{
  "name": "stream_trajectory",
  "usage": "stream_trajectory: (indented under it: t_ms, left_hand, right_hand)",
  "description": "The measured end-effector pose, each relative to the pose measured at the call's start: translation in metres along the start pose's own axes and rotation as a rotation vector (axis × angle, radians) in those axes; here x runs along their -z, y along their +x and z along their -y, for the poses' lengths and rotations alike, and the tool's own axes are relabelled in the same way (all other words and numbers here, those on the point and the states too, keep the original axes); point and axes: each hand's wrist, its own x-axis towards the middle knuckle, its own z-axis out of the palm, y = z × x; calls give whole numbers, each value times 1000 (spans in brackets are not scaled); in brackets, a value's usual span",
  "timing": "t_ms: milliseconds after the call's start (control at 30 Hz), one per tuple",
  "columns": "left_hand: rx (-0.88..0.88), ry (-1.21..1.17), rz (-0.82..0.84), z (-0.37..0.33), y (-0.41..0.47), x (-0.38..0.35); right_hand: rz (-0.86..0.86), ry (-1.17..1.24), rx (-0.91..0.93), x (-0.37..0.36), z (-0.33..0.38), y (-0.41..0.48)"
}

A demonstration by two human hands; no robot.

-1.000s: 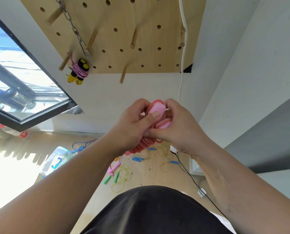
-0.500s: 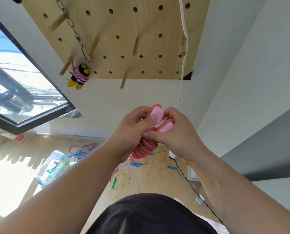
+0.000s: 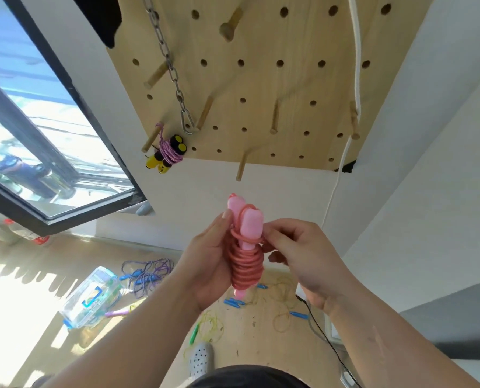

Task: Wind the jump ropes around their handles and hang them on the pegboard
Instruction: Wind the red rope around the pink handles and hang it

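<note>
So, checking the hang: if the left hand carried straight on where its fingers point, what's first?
Probably the bare peg low on the pegboard, above the left hand; depth is unclear.

Both bare forearms rise into view, the left forearm from 7 o'clock and the right forearm from 5 o'clock, and they meet just below centre. The left grip stands palm toward 3 o'clock, curled round the wound pink jump rope, with its thumb stretched up toward 12 o'clock along a handle. The right grip sits at the bundle's 3 o'clock side, wrist bent. Its thumb and forefinger pinch a strand near the top, and the other fingers are loosely curled beneath.
</note>
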Motion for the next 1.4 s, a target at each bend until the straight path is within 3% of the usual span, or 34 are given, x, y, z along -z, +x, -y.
stream_trajectory:
  t_ms: [200,367,500,867,1033,1133,1233,1333,1400]
  left_hand:
    - [-99,-53,16,-45,14,45]
    - [-241,-119,50,-102,22,83]
    - [-393,15,158,-145,21,101]
    - [-382,340,355,-192,41,156]
    - [-501,580,360,-209,41,156]
    - [-520,521,329,-210,46,162]
    - [-412,328,299,-206,48,166]
    - [-386,177,168,-197,47,165]
    - [-403,107,65,-193,47,163]
  right_hand:
    - [-137,-308,119,-60,32,29]
    - [-133,-67,104,-115,66,54]
    - [-150,-47,109,-153,82,71]
    - [-378,-706,492,-195,83,94]
    - [-401,-796,598,-203,91,105]
    - [-369,-764,583,-209,94,110]
    - [-332,-518,454,-213,98,112]
    - [-332,-362,416,-215,100,110]
    - [-384,-387,422,-217,97,108]
